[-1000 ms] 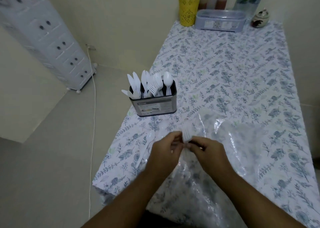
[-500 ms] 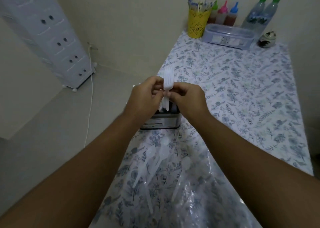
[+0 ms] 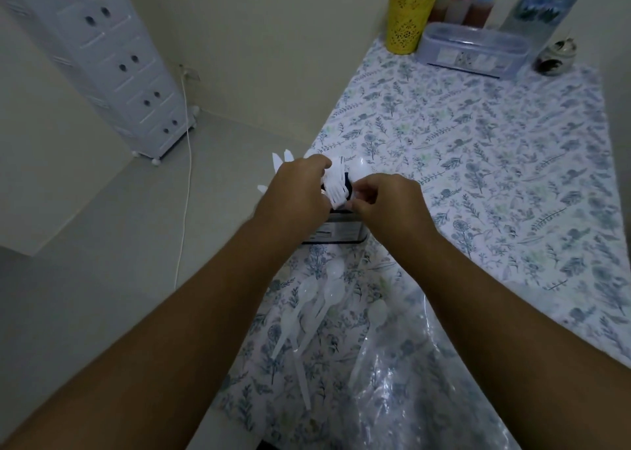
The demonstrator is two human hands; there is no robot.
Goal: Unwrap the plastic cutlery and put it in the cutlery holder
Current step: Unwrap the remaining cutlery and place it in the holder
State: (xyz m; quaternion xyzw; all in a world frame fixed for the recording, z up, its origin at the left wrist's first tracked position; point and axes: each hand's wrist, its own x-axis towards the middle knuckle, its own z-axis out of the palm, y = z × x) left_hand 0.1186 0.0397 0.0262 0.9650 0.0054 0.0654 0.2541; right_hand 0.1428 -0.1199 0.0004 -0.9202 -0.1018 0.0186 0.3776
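A small bundle of white plastic forks [image 3: 336, 186] is over the open top of the metal cutlery holder [image 3: 338, 233], which stands near the table's left edge. My left hand [image 3: 300, 190] grips the bundle from the left, fingers curled over it. From the right, my right hand [image 3: 389, 200] pinches its lower end. Both hands hide most of the holder. White knives [image 3: 283, 159] and a spoon [image 3: 360, 168] stick up out of it behind my hands. Several loose clear spoons [image 3: 327, 292] lie on the cloth in front of the holder, between my forearms.
Crumpled clear plastic wrap [image 3: 409, 381] covers the near table. At the far end stand a yellow cup [image 3: 406, 26], sauce bottles [image 3: 478, 2], a lidded box [image 3: 471, 50] and water bottles [image 3: 536, 9]. A white drawer tower [image 3: 112, 64] stands on the floor at left.
Both hands lifted the forks from the wrap at the near table up to the holder, then lowered them onto its top. The view shifted forward with them.
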